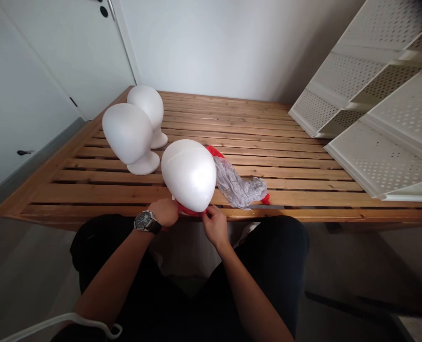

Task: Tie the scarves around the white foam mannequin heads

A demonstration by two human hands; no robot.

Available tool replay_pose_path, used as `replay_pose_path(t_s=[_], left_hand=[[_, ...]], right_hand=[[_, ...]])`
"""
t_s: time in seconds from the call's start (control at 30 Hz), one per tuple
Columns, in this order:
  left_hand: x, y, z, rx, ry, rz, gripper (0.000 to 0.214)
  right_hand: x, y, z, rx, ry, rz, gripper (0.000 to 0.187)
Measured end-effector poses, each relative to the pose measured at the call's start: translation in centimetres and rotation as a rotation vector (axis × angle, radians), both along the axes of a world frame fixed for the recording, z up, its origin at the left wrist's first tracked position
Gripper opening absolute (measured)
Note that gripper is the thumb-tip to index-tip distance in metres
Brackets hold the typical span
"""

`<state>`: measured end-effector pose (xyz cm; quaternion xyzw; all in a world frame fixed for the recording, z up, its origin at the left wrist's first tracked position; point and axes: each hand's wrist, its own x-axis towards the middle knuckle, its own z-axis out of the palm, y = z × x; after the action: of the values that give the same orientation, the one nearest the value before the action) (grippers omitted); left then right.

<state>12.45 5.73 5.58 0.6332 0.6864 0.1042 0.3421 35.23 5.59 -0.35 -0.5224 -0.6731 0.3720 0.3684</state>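
Note:
A white foam mannequin head stands near the front edge of the slatted wooden table. A red cloth shows under its base, and again behind it at its upper right. My left hand, with a wristwatch, is closed at the base on the left. My right hand pinches the red cloth at the base on the right. A crumpled grey-white sheer fabric lies to the right of the head.
Two more white foam heads stand at the table's back left. A white perforated shelf unit lies tilted on the right side. A white door and wall stand behind. My dark-trousered legs are below the table edge.

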Motion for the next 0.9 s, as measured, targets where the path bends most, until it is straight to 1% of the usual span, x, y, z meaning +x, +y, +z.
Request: replay_pose_path(t_s=[0.07, 0.1, 0.13, 0.17, 0.2, 0.23, 0.27, 0.3, 0.37, 0.47, 0.53, 0.6, 0.67, 0.77, 0.9], left_hand=[[0.4, 0.0, 0.0, -0.013, 0.134, -0.039, 0.019], [0.5, -0.1, 0.0, -0.017, 0.139, -0.064, 0.019], [0.5, -0.1, -0.1, -0.015, 0.102, -0.087, 0.019], [0.4, -0.3, -0.1, -0.012, 0.061, -0.11, 0.018], [0.3, -0.4, -0.2, -0.006, 0.015, -0.126, 0.018], [0.3, -0.6, -0.3, 0.003, -0.033, -0.135, 0.017], [0.3, -0.8, -0.3, 0.016, -0.072, -0.137, 0.017], [0.3, -1.0, -0.3, 0.026, -0.095, -0.142, 0.016], [0.5, -1.4, -0.2, 0.026, -0.094, -0.156, 0.016], [1.1, -1.9, 0.1, 0.001, -0.062, -0.144, 0.019], [1.4, -2.0, 0.0, 0.028, -0.09, -0.135, 0.018], [1.8, -2.1, -0.3, 0.095, -0.146, -0.163, 0.015], [2.2, -2.1, -0.8, 0.136, -0.152, -0.209, 0.012], [3.1, -2.0, -1.2, 0.093, -0.035, -0.271, 0.014], [4.3, -2.1, -0.9, 0.02, 0.136, -0.284, 0.019]], right_hand=[[0.0, -0.2, 0.1, 0.005, -0.02, 0.039, 0.019], [0.2, -0.3, 0.2, 0.013, -0.024, 0.067, 0.017], [0.3, -0.3, 0.3, 0.024, -0.024, 0.096, 0.024], [0.5, -0.3, 0.3, 0.04, -0.018, 0.118, 0.039], [0.7, -0.1, 0.3, 0.058, -0.004, 0.13, 0.059], [0.8, 0.2, 0.4, 0.08, 0.019, 0.128, 0.077], [0.9, 0.6, 0.4, 0.103, 0.048, 0.12, 0.092], [0.9, 1.2, 0.4, 0.127, 0.076, 0.118, 0.102], [0.5, 2.6, 0.6, 0.167, 0.123, 0.154, 0.11], [-0.4, 4.8, 1.3, 0.215, 0.15, 0.313, 0.114], [-1.2, 6.0, 1.7, 0.241, 0.156, 0.376, 0.115], [-1.9, 6.6, 1.8, 0.244, 0.172, 0.357, 0.113], [-2.6, 6.8, 1.5, 0.234, 0.194, 0.336, 0.108], [-3.4, 6.4, 0.7, 0.239, 0.203, 0.302, 0.095], [-4.1, 5.8, -0.3, 0.229, 0.224, 0.166, 0.09]])
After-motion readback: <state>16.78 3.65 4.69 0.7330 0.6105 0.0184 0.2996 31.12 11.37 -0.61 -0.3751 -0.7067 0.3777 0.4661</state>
